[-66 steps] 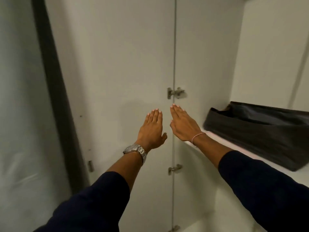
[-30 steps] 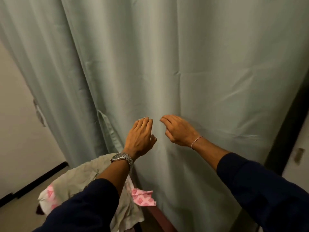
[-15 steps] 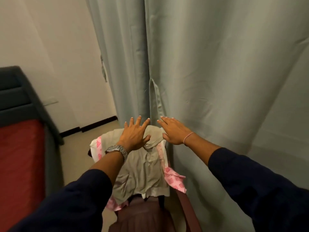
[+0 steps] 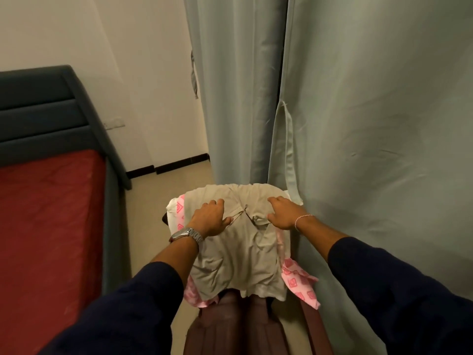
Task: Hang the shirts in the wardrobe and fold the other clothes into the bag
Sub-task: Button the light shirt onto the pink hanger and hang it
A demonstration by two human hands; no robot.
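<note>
khaki cloth, a shirt [image 4: 240, 247] by the look of it, lies draped on top of a pile over a dark chair [image 4: 230, 326], with the left hand [image 4: 210, 219] and right hand [image 4: 284, 213] curled onto its upper part near the collar. lifting it carelessly could drag the pink patterned garment [image 4: 299, 280] beneath off onto the floor. whether the fingers truly pinch the fabric is hard to tell, and neither wardrobe nor bag is in view.

Matt, creased cloth shirt [image 4: 240, 254], seemingly cotton.
</note>
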